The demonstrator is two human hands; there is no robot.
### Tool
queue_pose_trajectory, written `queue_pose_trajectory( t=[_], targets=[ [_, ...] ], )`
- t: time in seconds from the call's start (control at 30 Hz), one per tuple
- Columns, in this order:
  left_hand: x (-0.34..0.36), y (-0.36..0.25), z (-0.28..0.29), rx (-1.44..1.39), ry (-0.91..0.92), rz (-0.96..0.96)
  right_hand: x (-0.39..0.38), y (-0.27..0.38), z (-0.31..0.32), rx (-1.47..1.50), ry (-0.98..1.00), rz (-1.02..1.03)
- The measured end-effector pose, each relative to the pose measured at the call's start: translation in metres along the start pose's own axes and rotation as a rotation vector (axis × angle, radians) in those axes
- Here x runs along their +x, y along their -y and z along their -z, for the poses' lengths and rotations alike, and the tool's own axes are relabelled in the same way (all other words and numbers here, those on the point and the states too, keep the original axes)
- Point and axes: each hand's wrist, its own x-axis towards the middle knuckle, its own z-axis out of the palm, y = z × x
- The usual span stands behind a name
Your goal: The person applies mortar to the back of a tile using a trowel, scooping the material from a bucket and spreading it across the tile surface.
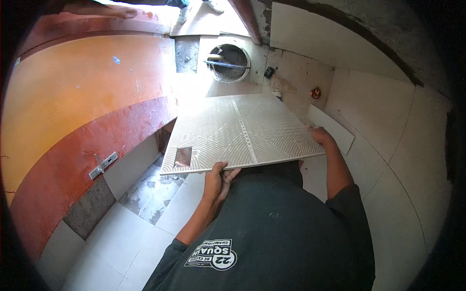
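Left hand (217,180) and right hand (320,136) are pinching the adhesive-combed tile (223,128) (seemingly carrying it); placement is probably calling for alignment.

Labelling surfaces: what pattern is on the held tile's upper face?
Tile: pale combed lines in curving patches, best in head view.

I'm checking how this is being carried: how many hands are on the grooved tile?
2: the left hand at the near edge of the grooved tile, and the right hand at its right edge. The tile could hide another underneath.
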Motion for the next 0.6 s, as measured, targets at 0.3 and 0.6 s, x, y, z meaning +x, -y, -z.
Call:
queue_pose_trajectory(
  t=[0.3,0.6],
  targets=[
    [0.03,0.014,0.05,-0.068,-0.086,0.083,0.009,0.007,-0.024,0.012,-0.034,0.031],
    [0.064,0.048,0.104,-0.211,-0.089,0.135,-0.012,0.058,-0.02,-0.074,0.101,0.015]
  ],
)
